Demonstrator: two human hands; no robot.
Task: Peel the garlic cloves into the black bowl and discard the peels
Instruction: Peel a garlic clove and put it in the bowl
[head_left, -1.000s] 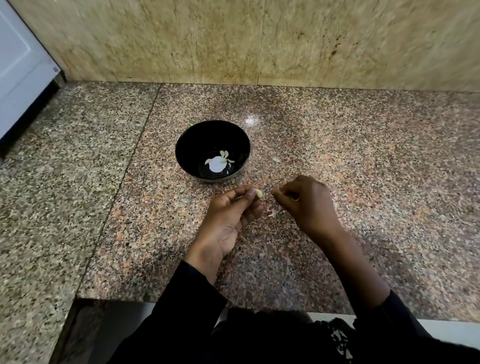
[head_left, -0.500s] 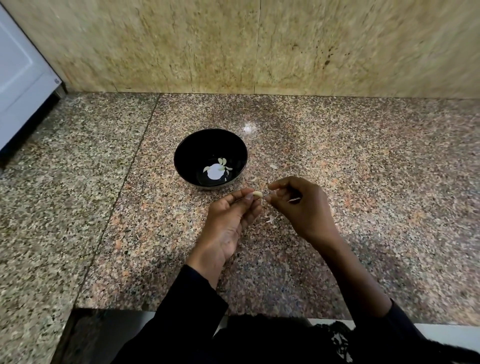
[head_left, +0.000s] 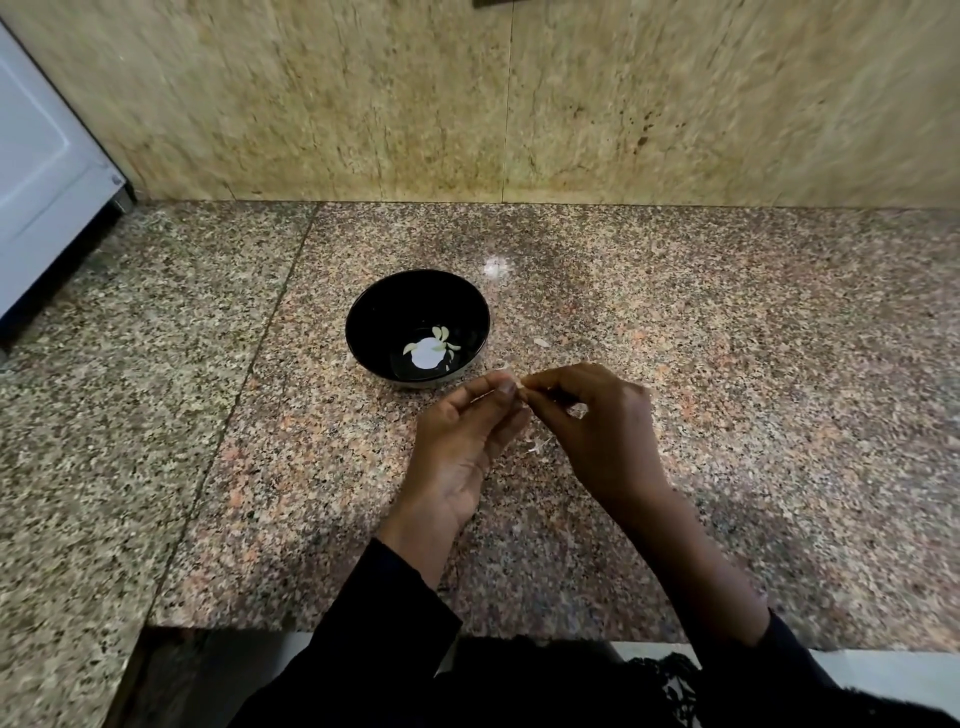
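Both hands meet just near of the black bowl (head_left: 418, 327): the left hand (head_left: 462, 441) pinches a garlic clove (head_left: 514, 383) at its fingertips, the right hand (head_left: 597, 421) pinches its skin; peeled cloves (head_left: 441, 338) lie in the bowl, peel scraps (head_left: 540, 445) on the counter (head_left: 727, 338)

Speckled pink-and-grey granite surface (head_left: 727, 415), polished, catching a bright glare spot just beyond the bowl. Two slabs, meeting at a thin dark seam (head_left: 249, 364) running from the back wall toward the near edge; left slab greyer, right slab pinker. Standing on the right slab, close to the seam: black bowl (head_left: 374, 317), upright, with a few pale peeled cloves (head_left: 441, 335) at the bottom. Lying flat just right of the bowl: a small pale peel scrap (head_left: 541, 342). Nearer the front edge, between the wrists: a thin wispy peel shred (head_left: 537, 446). Front edge cut square at the left.
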